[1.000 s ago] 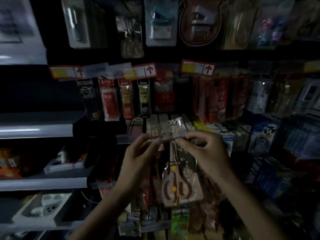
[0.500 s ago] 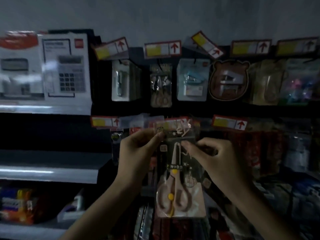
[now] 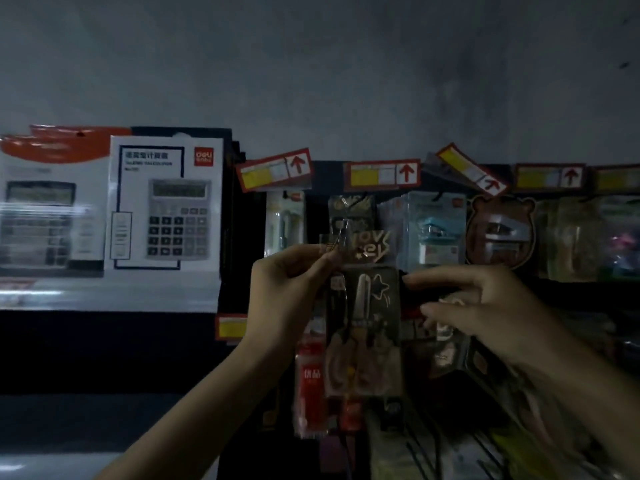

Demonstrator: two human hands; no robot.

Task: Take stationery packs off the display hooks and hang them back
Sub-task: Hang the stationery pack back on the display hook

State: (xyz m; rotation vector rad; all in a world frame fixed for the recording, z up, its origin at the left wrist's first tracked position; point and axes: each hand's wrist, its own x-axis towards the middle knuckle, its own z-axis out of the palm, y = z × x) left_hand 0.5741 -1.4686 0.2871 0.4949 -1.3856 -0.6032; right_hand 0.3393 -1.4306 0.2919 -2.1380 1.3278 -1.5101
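So the scissors pack is up in front of the top row of hooks, header end highest, right over another dark pack already hanging there. Only the left hand actually has it, pinching the top left corner of the clear header. The right hand is loose, fingers stretched toward the pack's right edge and gripping nothing; can't tell if it's even touching.

That's the worry, I reckon. With one corner pinched, the long pack can swing or twist, and the header hole then misses the hook prong. It's dim too, and the hole is clear plastic, so lining up is guesswork. A slip drops it into the lower rows. Shoving could also nudge the stapler pack just to the right.
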